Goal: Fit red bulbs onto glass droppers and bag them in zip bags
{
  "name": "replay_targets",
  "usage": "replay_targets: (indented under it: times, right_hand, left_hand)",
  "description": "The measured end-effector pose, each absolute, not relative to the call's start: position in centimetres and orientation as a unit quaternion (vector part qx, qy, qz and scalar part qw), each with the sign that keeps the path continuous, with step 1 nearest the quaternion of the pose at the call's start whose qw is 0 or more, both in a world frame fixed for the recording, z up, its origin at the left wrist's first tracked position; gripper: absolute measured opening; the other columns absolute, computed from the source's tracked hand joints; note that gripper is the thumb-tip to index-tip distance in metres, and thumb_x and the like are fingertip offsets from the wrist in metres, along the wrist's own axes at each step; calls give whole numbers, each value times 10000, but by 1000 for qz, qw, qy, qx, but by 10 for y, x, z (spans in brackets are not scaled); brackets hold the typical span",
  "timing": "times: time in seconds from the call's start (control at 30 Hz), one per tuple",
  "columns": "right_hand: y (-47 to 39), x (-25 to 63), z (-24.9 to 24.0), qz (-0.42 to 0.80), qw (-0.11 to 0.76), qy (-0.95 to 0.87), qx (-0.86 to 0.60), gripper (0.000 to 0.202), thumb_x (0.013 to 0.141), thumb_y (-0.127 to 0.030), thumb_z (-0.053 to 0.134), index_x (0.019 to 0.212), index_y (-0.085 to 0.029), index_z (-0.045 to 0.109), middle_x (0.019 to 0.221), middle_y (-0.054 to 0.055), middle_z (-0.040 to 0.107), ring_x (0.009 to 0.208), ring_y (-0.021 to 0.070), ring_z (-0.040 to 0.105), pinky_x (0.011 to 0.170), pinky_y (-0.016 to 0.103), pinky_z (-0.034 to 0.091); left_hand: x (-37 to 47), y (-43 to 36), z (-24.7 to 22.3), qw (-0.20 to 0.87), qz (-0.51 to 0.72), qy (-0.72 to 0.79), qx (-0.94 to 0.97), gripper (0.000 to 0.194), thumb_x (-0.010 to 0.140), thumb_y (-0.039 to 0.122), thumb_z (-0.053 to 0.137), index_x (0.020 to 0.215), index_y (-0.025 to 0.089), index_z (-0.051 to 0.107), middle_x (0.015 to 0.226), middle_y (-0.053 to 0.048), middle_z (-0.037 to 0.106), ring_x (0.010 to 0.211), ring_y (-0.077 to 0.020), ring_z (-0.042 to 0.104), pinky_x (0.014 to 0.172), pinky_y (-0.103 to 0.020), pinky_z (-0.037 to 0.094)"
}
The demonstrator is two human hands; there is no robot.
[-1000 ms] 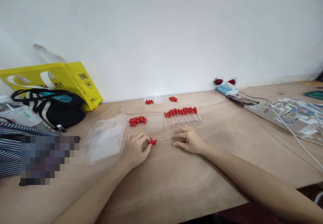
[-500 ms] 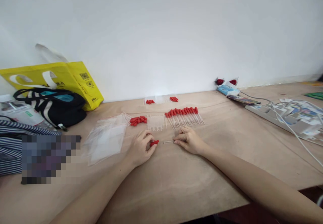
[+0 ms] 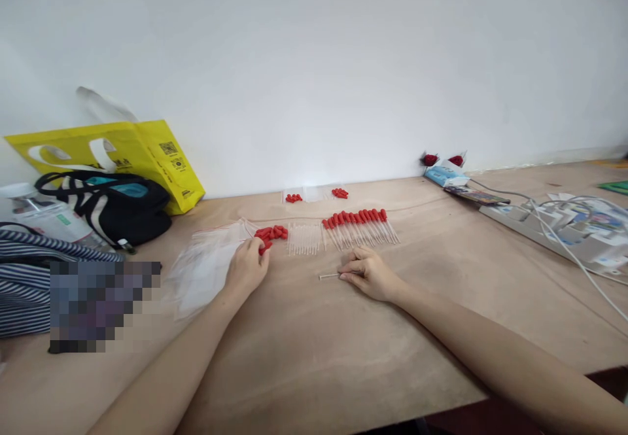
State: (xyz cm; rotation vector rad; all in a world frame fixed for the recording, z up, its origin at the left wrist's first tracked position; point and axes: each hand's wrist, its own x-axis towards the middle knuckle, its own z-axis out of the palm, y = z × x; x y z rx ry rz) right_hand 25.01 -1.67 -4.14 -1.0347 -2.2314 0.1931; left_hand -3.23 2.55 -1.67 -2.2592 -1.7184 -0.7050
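My left hand (image 3: pixel 246 266) is closed at the near edge of a pile of red rubber bulbs (image 3: pixel 271 232). Its fingertips are on one red bulb (image 3: pixel 265 245), partly hidden by them. In a pinch, my right hand (image 3: pixel 369 274) holds a thin clear dropper tube (image 3: pixel 328 277), whose bare end points left just above the table. Beyond the hands lies a row of clear tubes (image 3: pixel 303 239). To its right, a slanted row of droppers (image 3: pixel 363 229) has red bulbs fitted on the far ends.
Clear plastic bags (image 3: pixel 209 271) lie left of the bulbs, and small bags with red bulbs (image 3: pixel 339 193) rest by the wall. A yellow bag (image 3: pixel 169 160), a black bag (image 3: pixel 142 206) and striped cloth (image 3: pixel 24 284) occupy the left. Power strips with cables (image 3: pixel 554 232) are at right.
My left hand has moved left and away from me, from beside the tube's end to the bulb pile. The right hand keeps its hold with little movement. The view has shifted slightly.
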Motion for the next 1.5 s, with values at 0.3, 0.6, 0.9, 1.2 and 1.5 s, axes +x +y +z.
replay_targets:
  times: [0.3, 0.6, 0.9, 1.2, 1.5]
  right_hand:
    - [-18, 250, -41, 63, 353, -837, -414, 116, 809, -229, 528, 787, -183, 632, 798, 53, 570, 775, 165, 498, 703, 299, 377]
    - [-20, 242, -42, 93, 378, -814, -430, 90, 844, -169, 441, 825, -175, 529, 744, 16, 594, 708, 137, 525, 748, 316, 330]
    - [-27, 234, -39, 72, 385, -834, -389, 212, 866, -178, 409, 964, -183, 597, 827, 54, 632, 757, 145, 542, 766, 321, 317]
    - [-33, 231, -38, 79, 368, -848, -373, 185, 846, -198, 454, 958, -180, 600, 743, 21, 610, 691, 127, 525, 785, 321, 303]
    - [-37, 227, -39, 92, 359, -861, -348, 194, 840, -189, 460, 956, -180, 616, 724, 13, 611, 663, 113, 514, 728, 301, 269]
  left_hand:
    - [-21, 13, -12, 103, -310, -505, -799, 26, 748, 196, 476, 735, 181, 492, 802, -63, 582, 830, -228, 541, 757, -346, 420]
    - [25, -24, -24, -133, -280, -414, -856, 238, 822, 233, 455, 1033, 173, 545, 866, -46, 618, 799, -171, 576, 721, -299, 453]
    - [25, -22, -18, -176, -279, -424, -844, 209, 825, 249, 459, 905, 148, 623, 806, -54, 611, 722, -161, 562, 674, -283, 450]
    - [24, -20, -21, -191, -315, -430, -824, 205, 837, 283, 456, 861, 160, 618, 767, -34, 606, 693, -148, 555, 644, -262, 442]
    - [20, -20, -24, -165, -347, -385, -839, 174, 850, 232, 443, 811, 172, 602, 723, -14, 579, 667, -129, 546, 613, -236, 424]
